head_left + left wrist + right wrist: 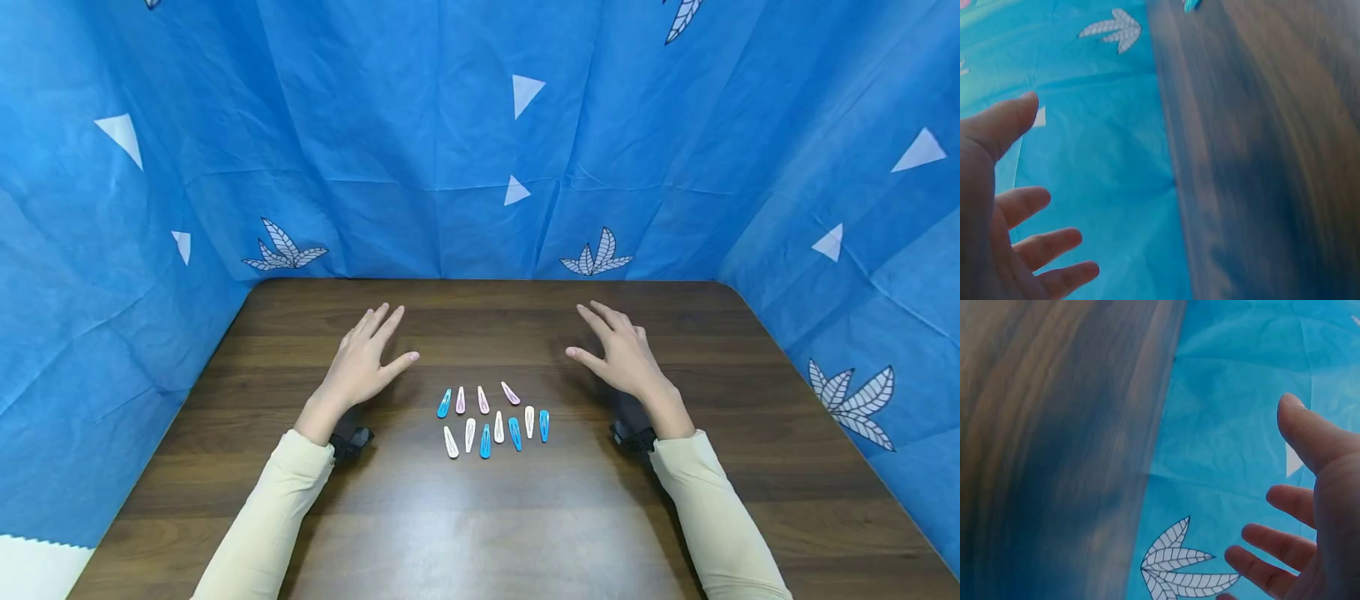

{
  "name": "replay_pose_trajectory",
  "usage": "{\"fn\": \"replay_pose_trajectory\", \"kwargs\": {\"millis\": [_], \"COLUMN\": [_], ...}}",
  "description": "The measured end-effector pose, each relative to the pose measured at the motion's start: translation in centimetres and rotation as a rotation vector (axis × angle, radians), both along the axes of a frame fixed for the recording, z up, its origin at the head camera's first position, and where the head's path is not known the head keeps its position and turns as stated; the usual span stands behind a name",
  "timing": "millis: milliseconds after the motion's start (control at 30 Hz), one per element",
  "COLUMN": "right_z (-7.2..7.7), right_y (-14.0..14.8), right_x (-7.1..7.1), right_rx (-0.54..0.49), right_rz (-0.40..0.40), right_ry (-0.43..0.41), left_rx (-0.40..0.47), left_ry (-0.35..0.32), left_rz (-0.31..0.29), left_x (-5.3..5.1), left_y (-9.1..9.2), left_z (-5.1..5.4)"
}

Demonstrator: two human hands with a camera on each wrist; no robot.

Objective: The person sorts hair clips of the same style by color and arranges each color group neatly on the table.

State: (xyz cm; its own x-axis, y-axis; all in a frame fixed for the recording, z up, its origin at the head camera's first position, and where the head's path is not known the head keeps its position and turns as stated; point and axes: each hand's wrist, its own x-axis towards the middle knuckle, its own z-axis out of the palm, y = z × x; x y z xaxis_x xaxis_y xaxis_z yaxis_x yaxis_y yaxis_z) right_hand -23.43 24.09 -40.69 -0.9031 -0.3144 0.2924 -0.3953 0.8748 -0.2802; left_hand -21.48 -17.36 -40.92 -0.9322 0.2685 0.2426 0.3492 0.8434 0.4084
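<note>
Head view, left hand: I am holding my left hand (pixel 358 362) over the desk (pixel 465 542), left of the clips, fingers straight, thumb spread away.
Head view, right hand: My right hand (pixel 626 358) is mirroring it on the other side, fingers and thumb also spread.
Head view, hair clips: Eleven hair clips (pixel 514 434) are lying on the desk between my hands, touching neither.
Head view, clip rows: One blue and three pink are making up the far row; four white and three blue are filling the staggered near one.
Head view, backdrop: Blue cloth (pixel 375 125) is hanging behind and beside the desk.
Left wrist view: My thumb is standing apart from my fingers; a turquoise object (pixel 1191 5) is peeking in at the top edge, too cut off to name.
Right wrist view: My fingers are spreading in front of the cloth, near a printed leaf motif (pixel 1179 559).
</note>
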Motion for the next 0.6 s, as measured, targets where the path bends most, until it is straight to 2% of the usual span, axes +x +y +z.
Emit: {"fn": "replay_pose_trajectory", "kwargs": {"millis": [133,233,367,500,600], "right_z": [0.0,0.1,0.1,-0.2,-0.6], "right_y": [-0.3,-0.8,-1.4,-2.2,-2.8], "right_x": [0.4,0.6,0.6,0.6,0.5], "right_rx": [-0.043,-0.100,-0.206,-0.292,-0.311], "right_rz": [0.051,0.106,0.196,0.284,0.331], "right_ry": [0.004,-0.031,-0.117,-0.219,-0.282], "left_rx": [0.035,0.088,0.152,0.164,0.172], "left_ry": [0.032,0.039,0.039,0.044,0.020], "left_rz": [-0.053,-0.089,-0.131,-0.171,-0.200], "left_x": [0.6,0.9,1.3,1.4,1.3], "left_y": [0.8,1.5,2.4,3.2,3.7], "left_z": [-0.1,-0.3,-0.8,-1.6,-2.1]}}
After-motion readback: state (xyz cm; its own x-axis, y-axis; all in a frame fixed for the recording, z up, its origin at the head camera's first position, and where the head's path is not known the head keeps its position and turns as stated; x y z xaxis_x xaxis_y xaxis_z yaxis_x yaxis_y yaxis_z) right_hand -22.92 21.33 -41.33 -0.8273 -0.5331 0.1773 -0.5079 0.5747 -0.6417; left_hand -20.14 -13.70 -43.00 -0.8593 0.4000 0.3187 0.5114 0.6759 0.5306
